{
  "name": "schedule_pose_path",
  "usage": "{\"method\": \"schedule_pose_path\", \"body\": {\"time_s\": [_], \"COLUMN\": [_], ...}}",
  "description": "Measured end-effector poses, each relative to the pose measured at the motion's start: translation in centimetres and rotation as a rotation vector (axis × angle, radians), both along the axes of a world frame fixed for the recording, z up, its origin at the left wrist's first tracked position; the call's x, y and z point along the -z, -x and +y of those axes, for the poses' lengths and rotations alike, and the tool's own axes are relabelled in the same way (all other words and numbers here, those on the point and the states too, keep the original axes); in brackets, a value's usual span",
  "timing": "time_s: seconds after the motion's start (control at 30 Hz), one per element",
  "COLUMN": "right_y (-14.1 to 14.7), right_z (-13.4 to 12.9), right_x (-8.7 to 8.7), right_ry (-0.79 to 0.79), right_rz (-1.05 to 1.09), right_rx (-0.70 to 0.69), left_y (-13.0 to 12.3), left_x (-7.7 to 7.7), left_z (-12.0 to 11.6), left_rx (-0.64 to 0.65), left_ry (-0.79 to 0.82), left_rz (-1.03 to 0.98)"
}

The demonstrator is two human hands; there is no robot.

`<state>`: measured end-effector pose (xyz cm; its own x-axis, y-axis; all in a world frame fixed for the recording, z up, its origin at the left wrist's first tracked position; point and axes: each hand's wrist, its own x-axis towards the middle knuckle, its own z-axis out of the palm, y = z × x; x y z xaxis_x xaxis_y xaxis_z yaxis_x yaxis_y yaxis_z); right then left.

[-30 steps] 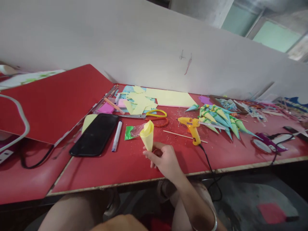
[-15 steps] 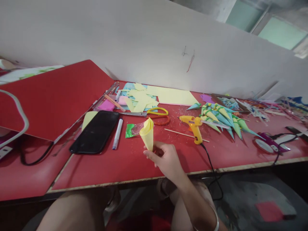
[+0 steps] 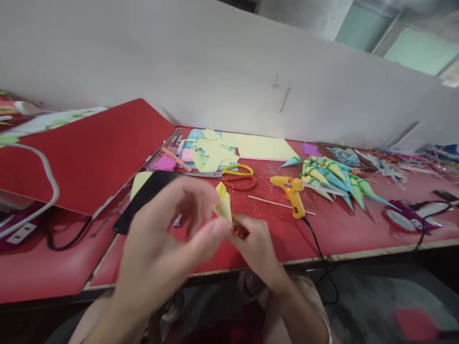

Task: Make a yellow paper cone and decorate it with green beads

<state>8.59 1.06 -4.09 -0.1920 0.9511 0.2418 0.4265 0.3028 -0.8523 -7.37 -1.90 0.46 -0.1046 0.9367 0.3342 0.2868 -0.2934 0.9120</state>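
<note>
A rolled yellow paper cone (image 3: 224,208) points its narrow end down into my right hand (image 3: 256,239), whose thumb and fingers pinch it low down. My left hand (image 3: 168,234), slightly blurred, is at the cone's left side with thumb and curled fingers apart. Its thumb overlaps the cone in view; I cannot tell whether it touches. Behind the cone lie scissors (image 3: 237,170) with yellow and red handles. To the right, a yellow glue gun (image 3: 292,191) rests near a thin wooden stick (image 3: 267,201).
A black phone (image 3: 141,200) is partly behind my left hand. Yellow and blue paper pieces (image 3: 211,148) lie at the back by the white wall. Right of the glue gun sits a pile of yellow, green and blue paper cones (image 3: 330,174). The gun's cord (image 3: 319,248) hangs over the edge.
My left hand has come into view from the lower left and reached the cone, covering the marker and part of the phone. My right hand still holds the cone.
</note>
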Motion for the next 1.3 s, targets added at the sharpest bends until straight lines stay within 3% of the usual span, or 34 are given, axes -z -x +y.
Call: {"method": "schedule_pose_path", "body": {"time_s": [0.1,0.2,0.27,0.37,0.93,1.1,1.3], "right_y": [0.1,0.3,0.6,0.9,1.4,1.4,1.2], "right_z": [-0.1,-0.3,-0.4,-0.5,-0.7,-0.8,-0.9], "right_x": [0.2,0.7,1.0,1.3,0.9,0.9,1.0], "right_ry": [-0.078,-0.179,-0.238,-0.262,-0.131,-0.045,-0.153], "right_rz": [-0.054,-0.158,-0.212,-0.241,-0.364,-0.268,-0.148], "right_rx": [0.041,0.095,0.127,0.141,0.002,-0.063,-0.013], "left_y": [-1.0,-1.9,-2.8,-3.8,-3.6,-3.3,-3.7], "left_x": [-0.9,0.8,2.0,2.8,3.0,3.2,2.4], "left_z": [3.3,4.3,4.2,3.8,3.9,4.0,3.9], "left_rx": [-0.035,0.143,0.26,0.268,0.372,0.405,0.352], "left_ry": [-0.031,0.141,0.233,0.224,0.185,0.206,0.142], "left_rz": [0.054,-0.04,-0.126,-0.155,-0.381,-0.454,-0.417]}}
